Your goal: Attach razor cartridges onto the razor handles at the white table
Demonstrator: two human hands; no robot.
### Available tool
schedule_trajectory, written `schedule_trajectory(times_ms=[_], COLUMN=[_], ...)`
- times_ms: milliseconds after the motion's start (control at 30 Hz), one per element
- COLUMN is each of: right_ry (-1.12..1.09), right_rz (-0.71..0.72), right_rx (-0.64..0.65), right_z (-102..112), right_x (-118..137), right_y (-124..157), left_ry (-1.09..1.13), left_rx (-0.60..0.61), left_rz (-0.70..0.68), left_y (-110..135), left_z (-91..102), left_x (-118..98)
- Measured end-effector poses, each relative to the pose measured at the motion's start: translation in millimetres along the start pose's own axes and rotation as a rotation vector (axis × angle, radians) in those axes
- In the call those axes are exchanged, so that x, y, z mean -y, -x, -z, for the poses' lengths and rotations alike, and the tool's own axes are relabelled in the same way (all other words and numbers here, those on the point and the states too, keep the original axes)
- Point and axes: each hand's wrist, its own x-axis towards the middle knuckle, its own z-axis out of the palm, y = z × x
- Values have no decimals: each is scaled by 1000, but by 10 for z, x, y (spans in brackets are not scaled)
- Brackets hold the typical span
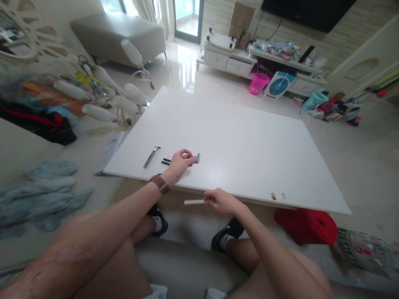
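Note:
Over the white table (237, 141), my left hand (181, 162) pinches a small razor cartridge (198, 158) between thumb and fingertips. Below the table's near edge, my right hand (221, 200) is closed on a thin white stick (193, 202) that points left; its exact kind is unclear. To the left of my left hand lies a grey and black razor (151, 158) on the tabletop. Small black cartridges (166, 160) in what looks like a clear holder sit partly behind my left hand.
Two small items, one a brownish piece (273, 196), lie near the table's front right edge. A red stool (307, 226) and a printed bag (368, 251) stand on the floor at right. White chandelier-like lamp arms (106, 91) are beyond the left edge.

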Motion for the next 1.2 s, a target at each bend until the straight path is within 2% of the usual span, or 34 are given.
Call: schedule_trajectory(times_ms=[67,133,167,233,300,367,433,500,567,600,667,767,833,900,967,1033,1067,1167,1200], right_ry=[22,45,59,92,103,81,45,67,124,141,125,48,71,123,143,96,44,-16,-15], right_rz=[-89,-262,-335,-442,-462,-381,-233,-60,-5,-11,-61,-157,-230,-303,-365,-364,-325,-152,-117], right_rx=[-239,-510,-609,-708,-704,-620,-433,-103,95,122,53,-137,-364,-547,-629,-547,-434,135,225], right_z=[176,384,463,522,424,208,-37,-211,-242,-197,-3,411,640,745,696,516,401,119,85], right_x=[-93,-309,-427,-603,-629,-492,-264,-57,41,37,-66,-347,-531,-653,-678,-592,-513,-220,-139], right_y=[35,69,81,81,43,-21,-83,-115,-104,-83,-16,120,194,219,183,106,64,-15,-19], left_ry=[0,0,0,2,1,-3,-8,-9,-12,-12,-9,-7,-6,-5,-6,-7,-6,4,8], left_rx=[1,4,6,10,13,17,20,21,14,10,9,15,14,10,7,10,11,10,11], left_rz=[1,5,7,8,8,8,7,5,6,6,6,11,13,17,22,24,23,19,18], left_y=[-2,-2,-1,2,5,5,2,-3,-7,-7,-3,11,23,32,37,36,34,26,23], left_z=[2,1,-1,-7,-11,-11,-8,-4,-2,-2,-4,-10,-14,-18,-20,-20,-20,-17,-15], left_x=[-1,-7,-10,-12,-9,2,17,29,34,33,22,-8,-30,-47,-56,-54,-51,-38,-35])
